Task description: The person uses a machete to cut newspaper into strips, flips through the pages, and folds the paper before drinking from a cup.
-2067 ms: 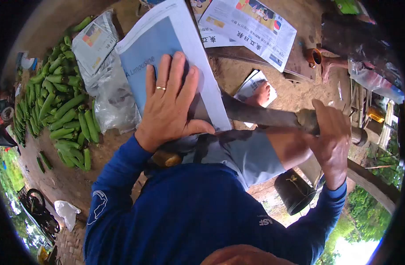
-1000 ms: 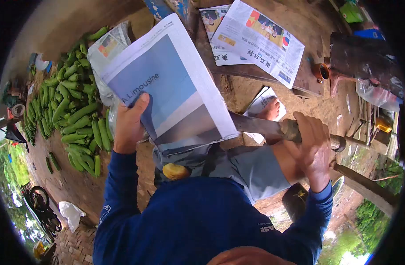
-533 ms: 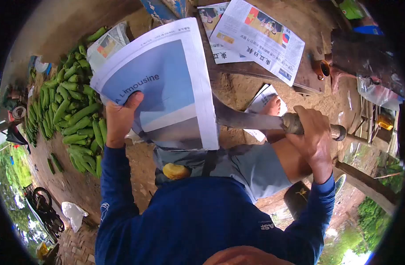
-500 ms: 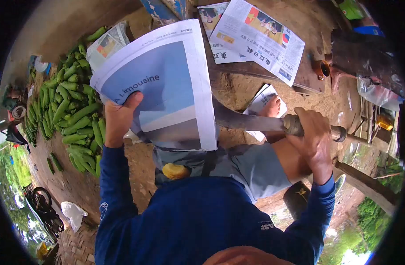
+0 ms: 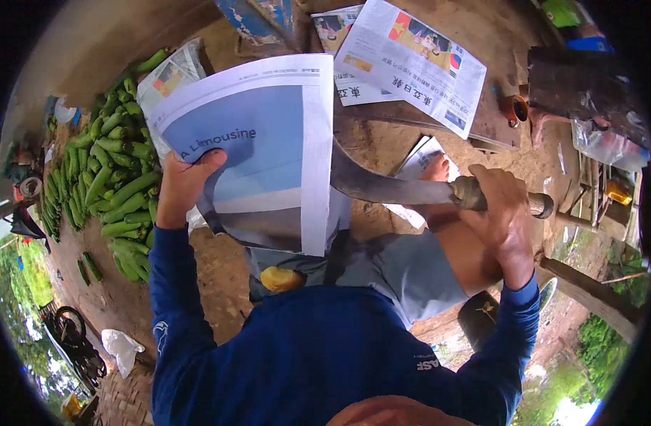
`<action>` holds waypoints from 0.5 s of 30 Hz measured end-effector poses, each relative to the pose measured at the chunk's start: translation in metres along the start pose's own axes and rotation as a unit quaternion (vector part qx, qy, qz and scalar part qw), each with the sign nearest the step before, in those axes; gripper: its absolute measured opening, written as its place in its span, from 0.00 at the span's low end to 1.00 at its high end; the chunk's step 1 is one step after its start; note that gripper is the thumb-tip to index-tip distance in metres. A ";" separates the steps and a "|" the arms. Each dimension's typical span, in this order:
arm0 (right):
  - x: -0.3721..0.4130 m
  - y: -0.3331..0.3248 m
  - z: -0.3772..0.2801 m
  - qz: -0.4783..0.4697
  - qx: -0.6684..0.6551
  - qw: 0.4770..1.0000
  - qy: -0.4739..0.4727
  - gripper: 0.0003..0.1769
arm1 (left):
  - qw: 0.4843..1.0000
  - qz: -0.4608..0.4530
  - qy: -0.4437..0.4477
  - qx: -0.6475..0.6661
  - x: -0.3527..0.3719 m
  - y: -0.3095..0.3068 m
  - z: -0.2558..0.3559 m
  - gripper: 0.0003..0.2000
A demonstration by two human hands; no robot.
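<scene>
My left hand [image 5: 187,177] grips the left edge of a folded newspaper [image 5: 261,163], its thumb on the printed blue page and its fingers hidden behind. My right hand [image 5: 499,209] is wrapped around the wooden handle of a curved sickle [image 5: 403,190]. The blade reaches left, and its far end is hidden behind the newspaper's right edge. Below the blade are my grey shorts [image 5: 403,277], with a small yellowish rounded object [image 5: 281,279] lying on the lap. Beneath my foot [image 5: 437,170] lie more newspaper sheets [image 5: 419,160].
A large heap of long green vegetables [image 5: 123,167] covers the ground at left. More newspapers [image 5: 418,60] rest on a wooden board ahead. A brown cup [image 5: 515,110] stands at right, near a dark box [image 5: 577,85]. A wooden post [image 5: 588,287] slants at lower right.
The newspaper in my left hand has come down slightly and shifted a little left. My right hand and the sickle have barely moved.
</scene>
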State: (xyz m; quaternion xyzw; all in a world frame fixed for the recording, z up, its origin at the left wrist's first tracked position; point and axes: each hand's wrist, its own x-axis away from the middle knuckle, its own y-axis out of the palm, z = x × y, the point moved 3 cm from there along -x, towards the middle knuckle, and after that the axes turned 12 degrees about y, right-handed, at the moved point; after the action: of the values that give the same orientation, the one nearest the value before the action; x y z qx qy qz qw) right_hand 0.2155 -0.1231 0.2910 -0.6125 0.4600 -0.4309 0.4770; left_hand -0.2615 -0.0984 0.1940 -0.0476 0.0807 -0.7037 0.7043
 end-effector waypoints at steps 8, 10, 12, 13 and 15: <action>-0.020 -0.002 -0.010 0.043 -0.006 0.998 -0.035 0.38 | 0.999 -0.003 -0.020 -0.041 -0.001 -0.008 -0.002 0.13; -0.017 -0.003 -0.001 0.049 0.014 0.998 -0.036 0.38 | 0.999 -0.008 -0.023 -0.026 0.000 -0.019 -0.003 0.13; -0.014 -0.007 0.003 0.030 0.021 0.999 -0.027 0.36 | 0.999 -0.033 -0.032 -0.007 -0.001 -0.025 -0.001 0.14; -0.014 -0.007 0.002 0.030 0.015 0.999 -0.032 0.36 | 0.999 -0.032 -0.032 -0.015 -0.002 -0.025 0.002 0.14; -0.013 -0.009 0.001 0.033 0.003 0.999 -0.035 0.36 | 0.998 -0.038 -0.028 -0.031 -0.006 -0.022 0.008 0.15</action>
State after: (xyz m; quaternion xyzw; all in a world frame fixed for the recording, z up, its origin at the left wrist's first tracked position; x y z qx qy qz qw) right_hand 0.2146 -0.1093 0.2982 -0.6103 0.4616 -0.3946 0.5086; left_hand -0.2814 -0.0927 0.2062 -0.0921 0.0808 -0.7256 0.6771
